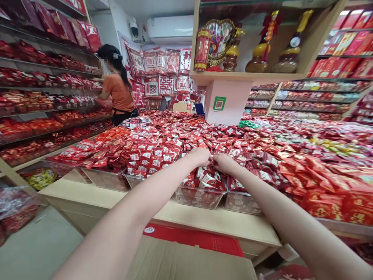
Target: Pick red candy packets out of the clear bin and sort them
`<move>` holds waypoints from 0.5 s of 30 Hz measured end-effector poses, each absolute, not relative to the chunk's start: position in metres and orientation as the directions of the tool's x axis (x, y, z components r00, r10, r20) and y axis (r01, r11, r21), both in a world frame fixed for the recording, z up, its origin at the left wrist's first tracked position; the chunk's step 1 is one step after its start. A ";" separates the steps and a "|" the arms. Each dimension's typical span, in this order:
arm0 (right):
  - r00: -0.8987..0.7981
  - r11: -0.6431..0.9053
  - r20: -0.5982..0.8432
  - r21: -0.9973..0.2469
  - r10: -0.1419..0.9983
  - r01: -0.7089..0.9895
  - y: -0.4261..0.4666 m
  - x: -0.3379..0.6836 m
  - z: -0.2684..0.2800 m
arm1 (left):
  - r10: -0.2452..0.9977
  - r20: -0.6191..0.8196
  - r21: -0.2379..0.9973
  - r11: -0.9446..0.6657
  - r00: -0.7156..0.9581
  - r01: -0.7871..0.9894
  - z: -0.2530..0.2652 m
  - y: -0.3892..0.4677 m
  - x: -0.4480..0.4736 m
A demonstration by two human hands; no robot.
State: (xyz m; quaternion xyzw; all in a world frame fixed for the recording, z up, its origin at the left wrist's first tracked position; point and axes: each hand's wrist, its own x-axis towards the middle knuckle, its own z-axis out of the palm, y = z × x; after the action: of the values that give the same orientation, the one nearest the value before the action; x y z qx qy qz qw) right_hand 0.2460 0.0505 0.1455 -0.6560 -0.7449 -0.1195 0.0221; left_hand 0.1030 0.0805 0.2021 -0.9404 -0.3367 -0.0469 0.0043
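Observation:
Both arms reach forward over the display of small red wrapped packets [151, 157]. My left hand [201, 156] is closed, its fingers curled down at the packets above a clear plastic bin [201, 198]. Close on its right, my right hand [225, 163] is also closed, with fingertips near those of the left. What lies between the fingers is too small and too hidden to make out. Red and white packets [210, 181] fill the bin just below the hands. Darker maroon packets [266, 163] lie to the right of my right hand.
A wooden counter edge [163, 214] runs in front of the bins, with a cardboard box [189, 260] below it. Overhead hangs a wooden cabinet [253, 76] above a white pillar [229, 105]. At the back left, a person in an orange shirt [119, 91] stands by stocked shelves [49, 62].

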 end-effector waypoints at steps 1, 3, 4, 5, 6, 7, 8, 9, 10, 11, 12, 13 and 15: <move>-0.141 0.114 0.193 0.147 0.971 0.983 0.051 0.247 0.146 | 0.646 0.041 -0.010 -0.763 0.763 0.646 0.200 0.087 0.110; -0.157 0.131 0.196 0.140 0.968 0.981 0.051 0.249 0.147 | 0.661 -0.030 -0.063 -0.750 0.750 0.659 0.196 0.095 0.114; -0.168 0.143 0.197 0.135 0.966 0.981 0.051 0.250 0.148 | 0.665 -0.048 -0.083 -0.747 0.746 0.660 0.194 0.097 0.113; -0.179 0.156 0.199 0.128 0.963 0.979 0.052 0.252 0.148 | 0.667 -0.057 -0.098 -0.744 0.743 0.661 0.192 0.098 0.109; -0.190 0.168 0.201 0.121 0.961 0.978 0.052 0.254 0.148 | 0.670 -0.061 -0.109 -0.741 0.740 0.662 0.190 0.099 0.106; -0.200 0.179 0.203 0.114 0.959 0.977 0.053 0.256 0.148 | 0.672 -0.063 -0.116 -0.739 0.737 0.664 0.189 0.100 0.102; -0.209 0.191 0.205 0.106 0.956 0.976 0.053 0.258 0.148 | 0.674 -0.067 -0.118 -0.738 0.736 0.665 0.188 0.102 0.099; -0.219 0.202 0.207 0.100 0.954 0.974 0.054 0.260 0.148 | 0.674 -0.071 -0.116 -0.738 0.736 0.665 0.187 0.103 0.097; -0.230 0.214 0.208 0.095 0.951 0.972 0.054 0.261 0.148 | 0.673 -0.075 -0.112 -0.739 0.736 0.664 0.185 0.105 0.096; -0.241 0.227 0.210 0.091 0.948 0.970 0.055 0.262 0.148 | 0.671 -0.079 -0.108 -0.741 0.737 0.663 0.184 0.106 0.095; -0.254 0.240 0.212 0.088 0.944 0.967 0.055 0.263 0.148 | 0.668 -0.082 -0.103 -0.744 0.740 0.660 0.183 0.108 0.096; -0.266 0.253 0.213 0.086 0.940 0.964 0.055 0.264 0.148 | 0.663 -0.085 -0.099 -0.749 0.744 0.655 0.182 0.109 0.096; -0.284 0.271 0.217 0.086 0.934 0.959 0.055 0.264 0.148 | 0.650 -0.089 -0.093 -0.759 0.754 0.644 0.181 0.111 0.097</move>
State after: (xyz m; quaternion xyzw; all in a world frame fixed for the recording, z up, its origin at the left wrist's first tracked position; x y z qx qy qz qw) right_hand 0.2642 0.0553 0.1477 -0.5953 -0.7949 -0.0999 0.0615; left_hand 0.0971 0.1114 0.1815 -0.9362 -0.3456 0.0579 0.0282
